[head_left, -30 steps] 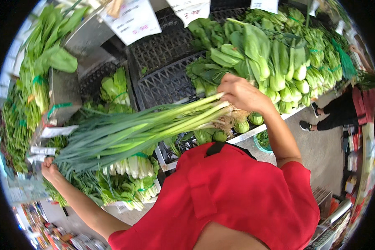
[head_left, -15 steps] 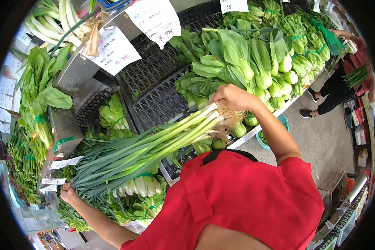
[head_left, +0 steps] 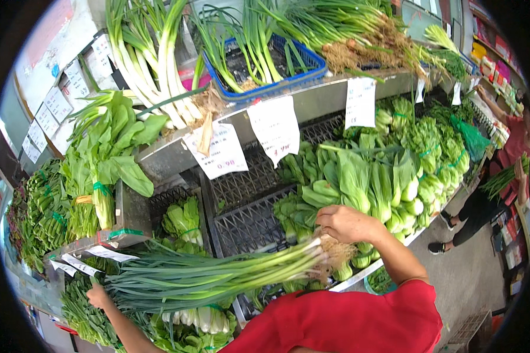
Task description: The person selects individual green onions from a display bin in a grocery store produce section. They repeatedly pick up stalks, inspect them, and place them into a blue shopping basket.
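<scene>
A long bundle of spring onions (head_left: 235, 273) stretches across in front of me, its dark green leaves to the left and its pale stems to the right. My right hand (head_left: 345, 225) is closed round the white stem ends, just above the shaggy roots (head_left: 338, 252). At the far end my left hand (head_left: 98, 296) is closed at the leaf tips; its fingers are partly hidden. Beneath the bundle are black plastic crates (head_left: 250, 220) and white-stemmed greens (head_left: 197, 317). Bok choy (head_left: 359, 182) is piled just beyond my right hand.
A metal ledge (head_left: 176, 150) with hanging paper tags (head_left: 275, 129) runs behind the crates. On it stand thick leeks (head_left: 144, 70), a blue basket (head_left: 271, 89) and rooted onions (head_left: 359, 41). Tied leafy greens (head_left: 103, 176) stand left. Another person (head_left: 506, 147) holds greens at the far right.
The view has tilted up, bringing more of the upper ledge into sight. The spring onions now lie more level, still between both my hands.
</scene>
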`<state>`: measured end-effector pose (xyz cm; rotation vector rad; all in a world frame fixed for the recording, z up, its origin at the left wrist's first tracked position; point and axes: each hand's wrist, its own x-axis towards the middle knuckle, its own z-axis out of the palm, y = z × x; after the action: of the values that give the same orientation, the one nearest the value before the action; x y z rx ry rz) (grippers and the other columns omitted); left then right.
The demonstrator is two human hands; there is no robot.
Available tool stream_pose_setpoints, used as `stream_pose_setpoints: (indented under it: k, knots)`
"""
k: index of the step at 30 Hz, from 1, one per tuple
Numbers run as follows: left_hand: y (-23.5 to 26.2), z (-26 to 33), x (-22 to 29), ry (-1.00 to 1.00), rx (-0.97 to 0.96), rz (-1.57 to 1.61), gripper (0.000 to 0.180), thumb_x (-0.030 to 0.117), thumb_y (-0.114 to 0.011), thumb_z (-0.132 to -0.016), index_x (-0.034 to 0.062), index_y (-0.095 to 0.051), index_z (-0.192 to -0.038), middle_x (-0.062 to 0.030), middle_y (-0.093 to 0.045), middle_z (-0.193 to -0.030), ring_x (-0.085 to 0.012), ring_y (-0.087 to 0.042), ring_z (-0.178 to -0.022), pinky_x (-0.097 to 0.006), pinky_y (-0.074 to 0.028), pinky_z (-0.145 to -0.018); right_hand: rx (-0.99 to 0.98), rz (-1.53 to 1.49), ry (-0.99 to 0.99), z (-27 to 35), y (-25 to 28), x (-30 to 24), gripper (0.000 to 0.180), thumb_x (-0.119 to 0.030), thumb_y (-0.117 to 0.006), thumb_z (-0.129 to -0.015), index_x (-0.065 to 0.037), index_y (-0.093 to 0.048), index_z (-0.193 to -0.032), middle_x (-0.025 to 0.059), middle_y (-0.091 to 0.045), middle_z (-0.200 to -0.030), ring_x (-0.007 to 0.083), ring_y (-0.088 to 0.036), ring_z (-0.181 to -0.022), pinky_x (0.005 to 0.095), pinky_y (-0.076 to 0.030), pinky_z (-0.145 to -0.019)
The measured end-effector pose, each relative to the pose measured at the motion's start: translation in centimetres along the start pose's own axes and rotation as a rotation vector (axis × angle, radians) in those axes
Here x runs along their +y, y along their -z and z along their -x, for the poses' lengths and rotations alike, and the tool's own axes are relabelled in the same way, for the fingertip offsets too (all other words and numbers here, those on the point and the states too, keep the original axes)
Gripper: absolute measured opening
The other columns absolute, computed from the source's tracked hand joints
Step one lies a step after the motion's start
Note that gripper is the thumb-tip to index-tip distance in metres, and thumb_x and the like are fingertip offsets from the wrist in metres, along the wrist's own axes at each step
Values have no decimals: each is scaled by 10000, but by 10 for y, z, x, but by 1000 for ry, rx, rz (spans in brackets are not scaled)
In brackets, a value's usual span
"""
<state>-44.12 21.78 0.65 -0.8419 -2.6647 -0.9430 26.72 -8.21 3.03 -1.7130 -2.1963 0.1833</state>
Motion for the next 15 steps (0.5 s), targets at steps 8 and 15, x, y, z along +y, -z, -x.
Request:
stream_pose_setpoints:
  k: [8, 15]
  knots:
    - [71, 87, 50, -393, 161, 776, 429, 151, -553, -865, -39, -457, -1237, -183, -490, -1217, -246, -519, -1020, -352, -417, -845, 451, 277, 261, -108, 146, 4, 98, -77, -542, -767, -5, -603, -794, 178, -589, -747, 344, -592, -719, 414, -499, -682]
    - [120, 240, 58, -895, 87, 953, 368, 36, -510, -868, -27, -455, -1227, -120, -485, -1216, -182, -476, -999, -310, -388, -843, 429, 395, -242, -254, 225, 85, 191, -28, -508, -696, 26, -618, -842, 251, -624, -901, 394, -609, -862, 449, -489, -729]
